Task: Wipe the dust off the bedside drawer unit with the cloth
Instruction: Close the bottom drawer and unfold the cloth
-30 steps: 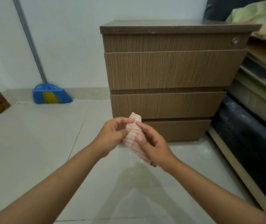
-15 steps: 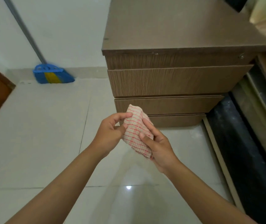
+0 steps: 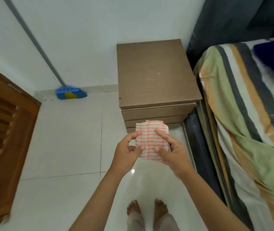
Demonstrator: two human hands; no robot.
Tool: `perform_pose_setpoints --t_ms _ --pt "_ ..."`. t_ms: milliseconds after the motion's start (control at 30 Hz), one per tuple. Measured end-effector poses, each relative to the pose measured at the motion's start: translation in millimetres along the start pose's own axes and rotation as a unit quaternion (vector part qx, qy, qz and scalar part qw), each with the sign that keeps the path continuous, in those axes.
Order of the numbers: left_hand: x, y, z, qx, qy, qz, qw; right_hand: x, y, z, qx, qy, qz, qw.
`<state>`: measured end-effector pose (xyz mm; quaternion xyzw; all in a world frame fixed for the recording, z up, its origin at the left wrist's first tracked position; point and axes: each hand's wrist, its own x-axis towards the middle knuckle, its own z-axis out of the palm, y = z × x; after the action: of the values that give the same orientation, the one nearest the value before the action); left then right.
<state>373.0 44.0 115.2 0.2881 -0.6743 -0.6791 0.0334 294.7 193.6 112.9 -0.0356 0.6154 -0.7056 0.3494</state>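
Floor (image 3: 63, 147): pale glossy tiles, cut off at left and bottom edges. Bed (image 3: 249, 130) along right side, striped cover in green, orange, grey and white; far end and right side run out of frame, lower frame partly in shadow. Dark blue thing (image 3: 272, 54) on the bed at top right, blurred, cut by the edge, cannot tell what. Dark fabric (image 3: 229, 19) behind the bed, shape unclear. Wooden slatted door (image 3: 4, 127) at left, only partly in frame. Drawer unit (image 3: 156, 74) standing against the wall, just beside the bed, seen steeply from above: brown top fully visible with faint pale specks, drawer fronts foreshortened to thin strips, lowest one partly hidden behind the cloth. Broom (image 3: 70, 93), blue head on the floor against the wall, grey handle leaning up and out of frame at top left.

Two bare feet (image 3: 147, 209) at bottom centre, trouser hems cut off.

Cloth (image 3: 151, 140): white with red grid lines, folded to a rough square, held in the air in front of the unit, not touching it. Left hand (image 3: 126, 154) pinching the left edge, thumb on top, fingers curled underneath and mostly hidden. Right hand (image 3: 173, 152) gripping the right edge, thumb and forefinger on top, other fingers hidden below the cloth.
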Motion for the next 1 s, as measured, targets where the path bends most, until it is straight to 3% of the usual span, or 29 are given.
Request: perform_pose_setpoints --t_ms 200,433,733,1000 --pt "-46.1 40.8 -0.5 -0.026 -0.018 -0.007 0.999 -51.4 -45.2 8.1 -0.046 0.002 -0.005 0.999" --pt "-23.2 52.1 8.0 -0.01 -0.023 0.004 1.0 -30.5 -62.3 -1.3 -0.071 0.028 -0.034 0.997" --pt "124.0 73.0 71.7 0.019 -0.065 0.01 0.998 100.4 -88.6 -85.3 -0.1 0.057 -0.063 0.991" --pt "268.6 66.3 155.6 0.118 -0.003 -0.055 0.992 240.8 -100.2 -180.3 -0.174 0.083 0.0 0.981"
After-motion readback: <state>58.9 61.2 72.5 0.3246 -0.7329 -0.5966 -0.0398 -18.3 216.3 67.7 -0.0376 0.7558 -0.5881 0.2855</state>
